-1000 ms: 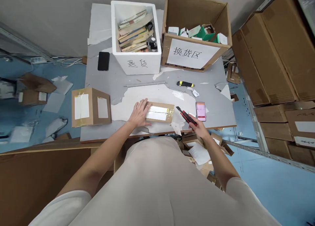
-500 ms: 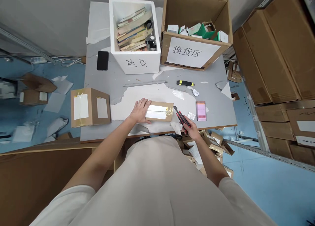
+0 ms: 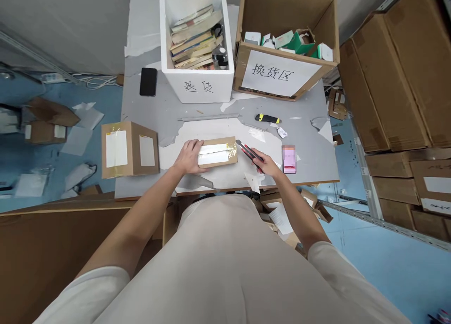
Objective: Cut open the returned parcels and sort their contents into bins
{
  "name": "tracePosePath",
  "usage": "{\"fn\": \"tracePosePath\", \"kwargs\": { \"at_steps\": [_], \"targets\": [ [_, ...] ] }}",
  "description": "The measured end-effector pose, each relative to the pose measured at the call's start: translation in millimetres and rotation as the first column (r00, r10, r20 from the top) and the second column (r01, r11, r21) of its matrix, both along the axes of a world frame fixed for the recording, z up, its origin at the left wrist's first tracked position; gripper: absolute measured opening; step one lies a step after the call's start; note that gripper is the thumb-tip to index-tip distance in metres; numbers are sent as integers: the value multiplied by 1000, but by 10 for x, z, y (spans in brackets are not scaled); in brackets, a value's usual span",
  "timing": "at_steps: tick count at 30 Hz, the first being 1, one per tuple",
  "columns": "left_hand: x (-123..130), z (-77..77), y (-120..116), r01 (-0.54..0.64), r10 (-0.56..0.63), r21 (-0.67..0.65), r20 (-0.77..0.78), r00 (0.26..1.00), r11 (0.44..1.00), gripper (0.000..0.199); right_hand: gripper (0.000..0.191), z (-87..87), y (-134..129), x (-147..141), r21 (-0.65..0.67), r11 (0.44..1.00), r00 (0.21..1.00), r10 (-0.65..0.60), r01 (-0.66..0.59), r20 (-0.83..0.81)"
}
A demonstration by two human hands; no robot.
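Observation:
A small cardboard box (image 3: pixel 230 155) with a white label and clear tape lies flat at the front middle of the table. My left hand (image 3: pixel 190 157) is wrapped round its left end. In my right hand (image 3: pixel 265 164) is a red and black utility knife (image 3: pixel 249 152). Its tip points up and left, close to the taped right end of the box; whether it touches cannot be made out. Beside the right hand lies a pink-screened phone (image 3: pixel 289 159). A second utility knife (image 3: pixel 268 119), yellow and black, rests farther back on the table.
A larger taped carton (image 3: pixel 145 150) stands at the table's left. Behind are a white foam box (image 3: pixel 197 86) of books and an open cardboard box (image 3: pixel 243 65) of small packages. A black phone (image 3: pixel 148 82) lies back left. Stacked cartons (image 3: pixel 391 89) line the right side.
The small box has shifted left and tilted slightly, with my left hand on it. My right hand and the knife have moved left and a little up, following the box's end.

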State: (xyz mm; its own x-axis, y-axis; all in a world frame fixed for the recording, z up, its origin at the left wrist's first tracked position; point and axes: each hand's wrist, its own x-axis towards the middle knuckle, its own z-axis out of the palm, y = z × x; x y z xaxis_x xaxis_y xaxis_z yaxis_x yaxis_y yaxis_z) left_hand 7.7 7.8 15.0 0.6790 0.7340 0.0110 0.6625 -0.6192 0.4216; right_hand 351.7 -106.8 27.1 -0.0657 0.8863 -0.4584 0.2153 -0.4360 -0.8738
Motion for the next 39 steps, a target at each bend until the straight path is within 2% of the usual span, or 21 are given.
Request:
{"fn": "tracePosePath", "kwargs": {
  "at_steps": [4, 9, 12, 16, 19, 22, 27, 33, 36, 39],
  "targets": [
    [-13, -43, -3, -105, 105, -15, -20, 994, 994, 119, 67, -12, 80, 41, -12, 997, 996, 75, -75, -38],
    [-13, -54, -32, -58, 57, -48, -10, 998, 997, 120, 67, -12, 129, 125, -45, 985, 985, 162, -165, -63],
    [-11, -42, -45, -96, 95, -71, -13, 995, 993, 118, 67, -19, 132, 76, -40, 988, 987, 147, -150, -69],
    [9, -33, -64, -177, 173, -98, -47, 984, 979, 115, 69, -71, -86, 44, -60, 992, 989, 101, -108, -108],
    [6, -37, -64, -157, 154, -103, -34, 987, 982, 115, 72, -96, -199, 28, -74, 995, 991, 58, -67, -120],
    [-4, -37, -56, -119, 118, -108, -15, 993, 987, 116, 71, -76, -161, -30, -53, 996, 990, 71, -78, -124],
    [7, -28, -65, -158, 155, -93, -39, 987, 983, 116, 67, -38, -247, -127, -113, 988, 985, 84, -102, -152],
    [5, -24, -79, -145, 143, -94, -27, 989, 985, 119, 70, -15, -569, -39, -175, 984, 989, -15, -11, -146],
    [-15, -24, -59, -121, 120, -110, -13, 993, 987, 124, 76, -2, -676, 49, -157, 982, 984, -129, 109, -124],
    [-59, -40, -13, -86, 94, -159, 44, 995, 983, 117, 68, -50, -691, -96, -119, 951, 942, -300, 284, -148]
  ]
}}
